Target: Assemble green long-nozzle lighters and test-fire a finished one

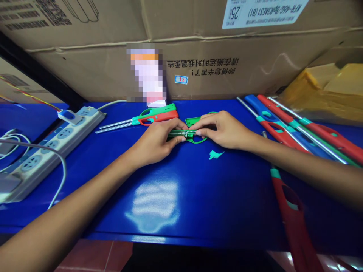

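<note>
A green lighter body (197,139) lies opened on the blue table, with thin wires showing near its middle. My left hand (166,139) pinches its left end between thumb and fingers. At the other side, my right hand (219,129) has thumb and fingertips closed on the green part by the wires. Behind them rests a loose green shell piece (192,121), partly covered by my right fingers. A small teal trigger piece (216,154) lies in front of my right hand.
Green and red lighters (159,114) lie behind my left hand. Several more lighters (283,132) are on the right, one red lighter (295,219) under my right forearm. A power strip (53,151) with cables sits left. Cardboard (113,71) and a propped phone stand behind.
</note>
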The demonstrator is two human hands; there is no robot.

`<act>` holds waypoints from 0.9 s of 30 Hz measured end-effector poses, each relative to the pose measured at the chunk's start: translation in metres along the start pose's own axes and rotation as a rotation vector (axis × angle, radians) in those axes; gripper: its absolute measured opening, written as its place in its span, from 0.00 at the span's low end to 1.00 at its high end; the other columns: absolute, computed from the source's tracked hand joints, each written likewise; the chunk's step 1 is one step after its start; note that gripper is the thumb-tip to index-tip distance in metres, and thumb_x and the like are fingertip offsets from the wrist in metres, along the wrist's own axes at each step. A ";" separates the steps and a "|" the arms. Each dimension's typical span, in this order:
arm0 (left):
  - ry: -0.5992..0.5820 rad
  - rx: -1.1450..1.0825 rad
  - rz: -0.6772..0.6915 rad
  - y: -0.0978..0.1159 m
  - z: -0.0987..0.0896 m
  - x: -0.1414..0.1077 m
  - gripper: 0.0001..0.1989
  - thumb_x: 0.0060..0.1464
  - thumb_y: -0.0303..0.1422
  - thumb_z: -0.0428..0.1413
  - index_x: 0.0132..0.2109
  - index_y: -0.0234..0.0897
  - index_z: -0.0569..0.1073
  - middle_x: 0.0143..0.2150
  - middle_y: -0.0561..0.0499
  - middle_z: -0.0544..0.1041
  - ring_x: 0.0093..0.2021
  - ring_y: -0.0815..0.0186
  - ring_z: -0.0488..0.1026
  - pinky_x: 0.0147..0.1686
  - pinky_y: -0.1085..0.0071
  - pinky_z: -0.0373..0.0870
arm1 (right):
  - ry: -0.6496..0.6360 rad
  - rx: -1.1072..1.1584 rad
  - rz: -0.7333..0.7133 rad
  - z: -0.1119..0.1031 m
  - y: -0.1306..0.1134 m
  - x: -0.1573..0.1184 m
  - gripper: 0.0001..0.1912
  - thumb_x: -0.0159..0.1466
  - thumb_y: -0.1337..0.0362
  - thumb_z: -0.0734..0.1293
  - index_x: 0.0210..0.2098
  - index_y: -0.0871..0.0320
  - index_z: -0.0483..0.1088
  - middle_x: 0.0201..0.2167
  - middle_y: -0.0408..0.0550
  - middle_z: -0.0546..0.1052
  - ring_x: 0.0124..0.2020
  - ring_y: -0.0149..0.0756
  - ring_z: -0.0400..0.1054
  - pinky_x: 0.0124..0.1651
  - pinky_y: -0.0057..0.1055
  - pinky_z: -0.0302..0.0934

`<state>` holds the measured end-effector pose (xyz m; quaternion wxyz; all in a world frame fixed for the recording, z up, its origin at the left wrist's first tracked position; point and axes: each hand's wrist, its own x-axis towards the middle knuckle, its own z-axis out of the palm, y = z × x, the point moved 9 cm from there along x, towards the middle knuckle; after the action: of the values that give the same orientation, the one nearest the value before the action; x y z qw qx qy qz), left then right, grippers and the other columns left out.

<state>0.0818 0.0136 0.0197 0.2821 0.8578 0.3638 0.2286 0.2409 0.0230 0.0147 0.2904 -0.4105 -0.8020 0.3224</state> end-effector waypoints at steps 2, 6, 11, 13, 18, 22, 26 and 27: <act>-0.016 -0.035 -0.005 -0.002 0.000 0.000 0.10 0.69 0.35 0.61 0.53 0.38 0.81 0.50 0.47 0.87 0.48 0.57 0.83 0.49 0.61 0.78 | -0.013 0.021 0.026 0.000 0.003 0.001 0.14 0.69 0.70 0.73 0.47 0.52 0.91 0.40 0.48 0.89 0.39 0.40 0.79 0.46 0.37 0.68; -0.005 -0.086 -0.027 -0.003 0.000 0.000 0.10 0.68 0.35 0.62 0.52 0.38 0.82 0.51 0.46 0.87 0.49 0.57 0.84 0.50 0.59 0.78 | -0.043 0.077 0.070 0.001 0.008 0.001 0.11 0.68 0.69 0.76 0.47 0.52 0.91 0.43 0.48 0.90 0.41 0.42 0.81 0.46 0.36 0.71; 0.018 -0.099 -0.072 -0.002 0.000 -0.001 0.09 0.65 0.35 0.63 0.49 0.37 0.82 0.48 0.46 0.88 0.45 0.58 0.83 0.45 0.61 0.79 | -0.053 0.090 0.071 0.003 0.005 0.000 0.11 0.68 0.68 0.76 0.47 0.54 0.90 0.42 0.49 0.90 0.40 0.42 0.82 0.46 0.37 0.73; 0.023 -0.092 -0.083 -0.002 -0.001 -0.002 0.08 0.64 0.35 0.63 0.48 0.37 0.82 0.47 0.47 0.88 0.44 0.58 0.83 0.44 0.62 0.78 | -0.054 0.099 0.062 0.004 0.004 0.000 0.11 0.69 0.67 0.75 0.47 0.54 0.90 0.42 0.49 0.90 0.40 0.42 0.82 0.46 0.37 0.73; 0.008 -0.061 -0.090 0.002 -0.002 -0.002 0.10 0.64 0.34 0.62 0.49 0.37 0.82 0.48 0.46 0.87 0.45 0.57 0.83 0.47 0.61 0.78 | -0.021 0.070 0.012 0.002 -0.002 0.000 0.10 0.69 0.64 0.75 0.47 0.55 0.90 0.41 0.50 0.90 0.40 0.42 0.82 0.46 0.37 0.73; -0.014 -0.077 -0.108 0.001 -0.001 -0.002 0.10 0.65 0.34 0.61 0.50 0.36 0.81 0.47 0.46 0.87 0.45 0.57 0.82 0.49 0.60 0.77 | -0.005 0.035 -0.032 0.000 -0.007 0.000 0.11 0.70 0.66 0.74 0.48 0.53 0.89 0.43 0.48 0.90 0.44 0.43 0.84 0.50 0.37 0.72; -0.028 -0.096 -0.147 -0.007 0.000 -0.002 0.11 0.64 0.37 0.61 0.49 0.36 0.81 0.48 0.45 0.87 0.46 0.55 0.82 0.49 0.60 0.76 | -0.044 0.080 -0.012 0.002 -0.003 0.001 0.10 0.69 0.64 0.74 0.47 0.53 0.88 0.45 0.48 0.90 0.45 0.43 0.83 0.51 0.37 0.72; -0.035 -0.104 -0.152 -0.009 0.001 -0.001 0.11 0.64 0.37 0.61 0.49 0.36 0.81 0.49 0.45 0.87 0.47 0.55 0.82 0.49 0.59 0.76 | -0.063 0.094 0.001 0.003 -0.001 0.002 0.09 0.68 0.63 0.75 0.46 0.53 0.88 0.44 0.48 0.90 0.45 0.43 0.83 0.50 0.37 0.72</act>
<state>0.0772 0.0171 0.0132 0.3489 0.8158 0.4106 0.2101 0.2376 0.0232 0.0144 0.2838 -0.3866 -0.7944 0.3727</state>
